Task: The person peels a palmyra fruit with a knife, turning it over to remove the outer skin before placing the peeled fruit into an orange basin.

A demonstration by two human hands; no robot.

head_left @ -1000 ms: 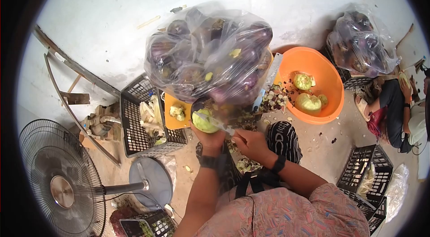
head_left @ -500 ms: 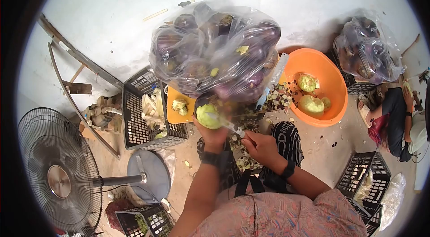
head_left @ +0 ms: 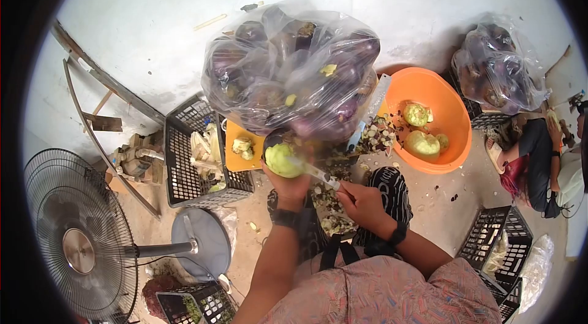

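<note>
Centre of the frame, the left hand grips a round, half-peeled pale green eggplant with purple skin left on top, fingers wrapped under it. Just right and lower, the right hand is clenched on the handle of a slim silver-bladed knife, whose blade lies against the eggplant's right side. Both wrists wear black bands. Directly above the hands sits a big clear plastic bag full of dark purple eggplants. Left of centre, a black plastic crate holds pale scraps, with an orange cutting board beside it carrying peeled bits. Right of the bag, an orange plastic bowl holds peeled green eggplants; purple-and-white peel scraps lie next to its left rim. Upper right, a second clear bag of eggplants. Lower left, a grey standing fan. Right edge, another person's dark sleeve. Lower right, another black crate.
</note>
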